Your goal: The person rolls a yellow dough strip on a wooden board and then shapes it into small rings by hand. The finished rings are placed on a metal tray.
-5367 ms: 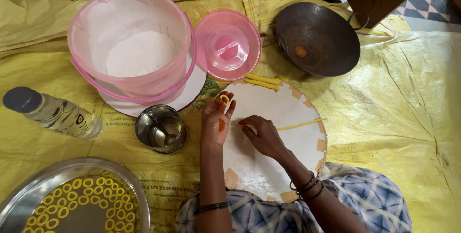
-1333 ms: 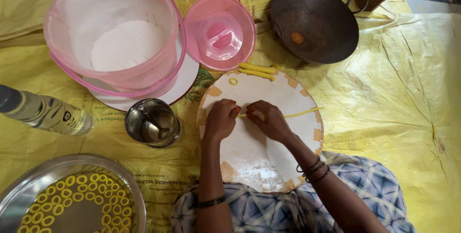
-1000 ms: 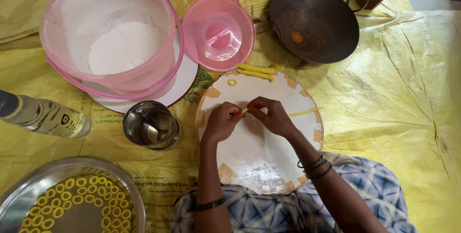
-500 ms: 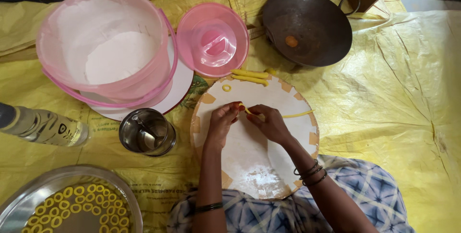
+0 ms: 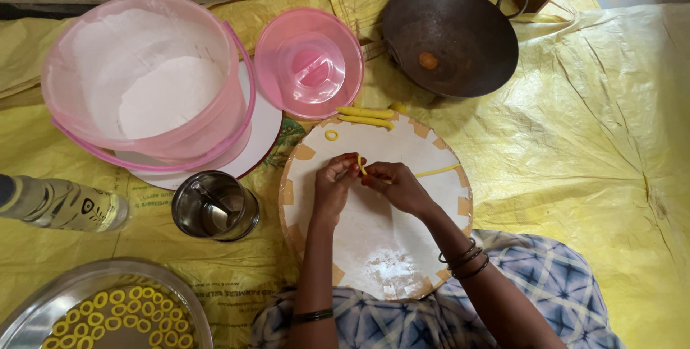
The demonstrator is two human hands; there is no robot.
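A yellow sheet [image 5: 575, 176] covered the floor, running past every frame edge. Beyond the fingers sat a pink bucket [image 5: 144, 83] of white flour, a dark wok [image 5: 449, 36] and a pink lid [image 5: 309, 61]. Under them lay a round white board [image 5: 381, 248]. A tray [image 5: 43, 306] of dough rings and a bottle [image 5: 61, 205] were cut off at the near-left edges. Left hand [image 5: 334, 187] and right hand [image 5: 395, 184] met, fingers pinched together on a thin yellow dough strip [image 5: 361, 166], mostly hidden between them.
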